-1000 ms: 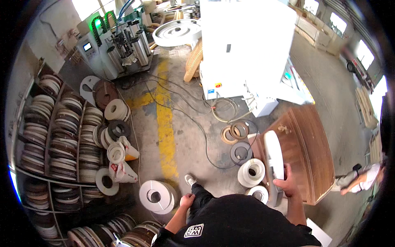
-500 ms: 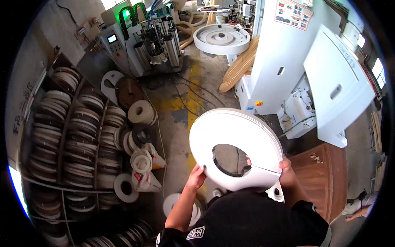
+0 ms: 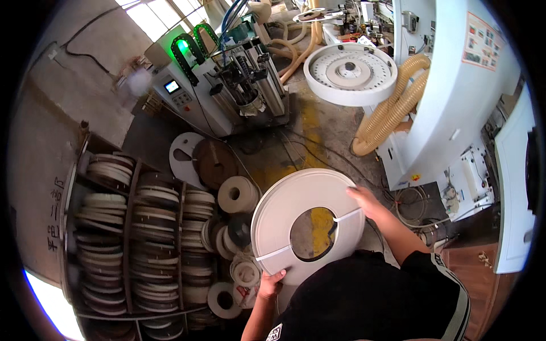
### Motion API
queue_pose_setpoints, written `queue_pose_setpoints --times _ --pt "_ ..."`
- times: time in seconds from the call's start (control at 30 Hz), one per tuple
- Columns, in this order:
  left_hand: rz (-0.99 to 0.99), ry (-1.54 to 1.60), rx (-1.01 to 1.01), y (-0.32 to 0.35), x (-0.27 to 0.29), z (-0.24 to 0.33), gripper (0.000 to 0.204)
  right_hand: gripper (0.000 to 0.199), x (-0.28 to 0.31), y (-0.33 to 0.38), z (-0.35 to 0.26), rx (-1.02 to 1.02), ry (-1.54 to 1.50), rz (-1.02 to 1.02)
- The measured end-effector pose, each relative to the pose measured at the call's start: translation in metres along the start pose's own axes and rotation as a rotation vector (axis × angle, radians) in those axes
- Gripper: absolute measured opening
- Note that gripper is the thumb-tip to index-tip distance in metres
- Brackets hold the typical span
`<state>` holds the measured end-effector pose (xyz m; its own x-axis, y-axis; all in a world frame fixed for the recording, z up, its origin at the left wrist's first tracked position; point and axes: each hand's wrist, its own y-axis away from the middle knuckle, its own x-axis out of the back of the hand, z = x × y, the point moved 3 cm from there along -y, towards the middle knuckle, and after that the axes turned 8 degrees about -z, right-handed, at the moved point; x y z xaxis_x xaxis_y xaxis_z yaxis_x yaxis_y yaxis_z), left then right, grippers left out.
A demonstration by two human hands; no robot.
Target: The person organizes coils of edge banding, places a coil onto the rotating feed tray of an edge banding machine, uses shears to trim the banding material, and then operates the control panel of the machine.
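Note:
Both of my hands hold a large cream roll of edge banding (image 3: 278,213), a wide flat ring with an open middle, in front of my body. Two pale straps cross its face, one at the lower left and one at the right. My left hand (image 3: 272,283) grips the lower left rim, its thumb on the face. At the upper right rim, my right hand (image 3: 364,200) is closed on the edge. The fingers beneath the roll are mostly hidden.
To the left, a rack (image 3: 129,227) holds many stacked rolls. More rolls, including a cream one (image 3: 237,195), stand on the floor beside it. Ahead are a machine with a small screen (image 3: 172,86), a round white turntable (image 3: 350,74) and a ribbed hose (image 3: 392,108). Cables cross the floor.
The roll has been turned, and its strapped face now shows. My right hand has moved from the lower right rim to the upper right. The view has swung left.

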<state>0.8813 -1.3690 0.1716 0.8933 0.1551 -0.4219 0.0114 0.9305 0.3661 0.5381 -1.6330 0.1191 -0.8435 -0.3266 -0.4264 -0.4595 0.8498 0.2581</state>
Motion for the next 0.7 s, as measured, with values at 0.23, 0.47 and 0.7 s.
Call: queue_pose_setpoints --times 0.23,0.47,0.7 --pt "0.165 -0.022 -0.074 -0.128 -0.003 0.088 0.041 0.069 -0.010 -0.216 -0.043 -0.011 0.754 0.006" --pt "0.224 -0.060 -0.010 -0.322 0.073 0.175 0.038 0.066 0.037 -0.359 -0.154 -0.082 1.106 0.464" --pt "0.221 -0.141 0.075 -0.483 0.088 0.273 0.038 0.081 0.140 -0.441 -0.247 -0.252 1.219 0.836"
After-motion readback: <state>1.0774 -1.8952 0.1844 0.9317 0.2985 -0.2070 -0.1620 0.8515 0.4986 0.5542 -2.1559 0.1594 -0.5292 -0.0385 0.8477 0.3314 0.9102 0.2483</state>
